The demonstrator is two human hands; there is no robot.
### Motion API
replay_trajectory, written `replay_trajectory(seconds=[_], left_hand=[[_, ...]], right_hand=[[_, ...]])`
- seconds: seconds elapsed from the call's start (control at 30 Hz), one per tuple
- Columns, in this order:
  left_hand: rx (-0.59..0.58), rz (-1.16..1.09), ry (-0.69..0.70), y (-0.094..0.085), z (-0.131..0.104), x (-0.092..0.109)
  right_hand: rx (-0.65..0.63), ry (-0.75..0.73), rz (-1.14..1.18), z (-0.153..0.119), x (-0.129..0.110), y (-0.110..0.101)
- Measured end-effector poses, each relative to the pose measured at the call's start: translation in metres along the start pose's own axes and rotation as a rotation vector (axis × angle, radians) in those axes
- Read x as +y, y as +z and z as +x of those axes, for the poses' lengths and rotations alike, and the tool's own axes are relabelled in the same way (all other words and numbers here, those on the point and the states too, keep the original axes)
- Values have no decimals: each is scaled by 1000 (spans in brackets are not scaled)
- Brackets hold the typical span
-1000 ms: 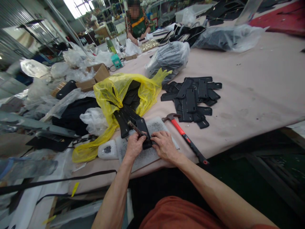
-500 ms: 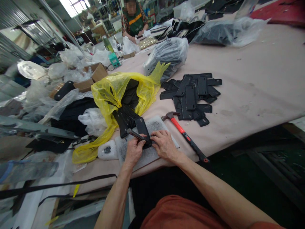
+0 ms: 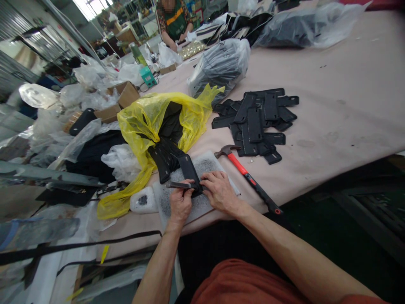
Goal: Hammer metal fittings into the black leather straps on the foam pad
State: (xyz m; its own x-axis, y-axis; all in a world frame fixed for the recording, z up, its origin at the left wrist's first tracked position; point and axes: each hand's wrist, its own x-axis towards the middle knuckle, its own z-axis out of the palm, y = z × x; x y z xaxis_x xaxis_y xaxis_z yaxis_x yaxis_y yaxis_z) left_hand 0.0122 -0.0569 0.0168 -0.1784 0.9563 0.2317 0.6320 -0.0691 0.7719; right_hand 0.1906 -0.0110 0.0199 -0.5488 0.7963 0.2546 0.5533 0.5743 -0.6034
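My left hand (image 3: 181, 206) is closed around a dark metal punch (image 3: 177, 185), which lies tilted almost flat with one end over a black strip (image 3: 189, 168). The fingers of my right hand (image 3: 220, 192) are bent, with the tips at the near end of that strip. What the fingertips pinch there is partly hidden. Under both hands is a white, scuffed board (image 3: 166, 204). Beside it on the right rests a claw hammer (image 3: 245, 173) with a red and black handle. More black strips spill from a yellow plastic bag (image 3: 134, 116) onto the board.
A pile of black slotted pieces (image 3: 255, 122) lies beyond the hammer on the cloth-covered table (image 3: 332, 97). Behind are a clear bag of dark pieces (image 3: 223, 65) and a small teal box (image 3: 148, 76). Another person (image 3: 175, 23) is at the far end. Plastic bags crowd the left.
The punch in my left hand has tipped, its outer end dropping toward me and left. My right hand stays at the strip. The whole view has shifted slightly.
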Motion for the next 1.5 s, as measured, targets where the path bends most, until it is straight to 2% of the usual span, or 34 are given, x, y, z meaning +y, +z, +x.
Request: replay_trajectory(seconds=[0.23,0.37,0.5,0.57,0.63,0.7,0.77,0.83,0.93,1.0,1.07,1.13,1.17,1.23,1.3,1.4,1.5], left_hand=[[22,132,136,8,-4,-3],[52,167,154,11,-5,-6],[42,201,167,13,-5,-7],[49,202,182,13,-5,-7],[48,196,192,13,-6,-8],[27,195,196,14,-7,-10],[2,206,195,14,-8,-12],[-6,225,190,15,-8,-14],[5,230,181,15,-9,-15],[15,221,179,16,-10,-16],[23,220,179,16,-11,-17],[30,227,177,17,-12,-18],[31,231,178,17,-13,-18],[31,231,181,18,-13,-19],[28,227,184,17,-13,-19],[29,238,186,17,-13,-17],[27,252,203,17,-12,-16]], right_hand=[[-2,0,2,-1,1,2],[-6,-8,22,0,1,2],[47,2,87,0,10,-14],[128,84,19,-1,19,-29],[170,210,-146,-5,32,-44],[120,331,-303,-10,46,-56],[17,411,-352,-13,61,-63],[-58,493,-266,-13,73,-65],[-114,740,157,-6,81,-67],[-160,861,437,-1,78,-69],[-164,899,576,2,67,-73],[-86,862,607,3,49,-81],[-29,798,588,2,38,-86],[76,570,441,1,15,-101],[128,288,190,1,-8,-117],[76,-52,-146,1,-31,-136],[-21,-205,-327,1,-40,-144]])
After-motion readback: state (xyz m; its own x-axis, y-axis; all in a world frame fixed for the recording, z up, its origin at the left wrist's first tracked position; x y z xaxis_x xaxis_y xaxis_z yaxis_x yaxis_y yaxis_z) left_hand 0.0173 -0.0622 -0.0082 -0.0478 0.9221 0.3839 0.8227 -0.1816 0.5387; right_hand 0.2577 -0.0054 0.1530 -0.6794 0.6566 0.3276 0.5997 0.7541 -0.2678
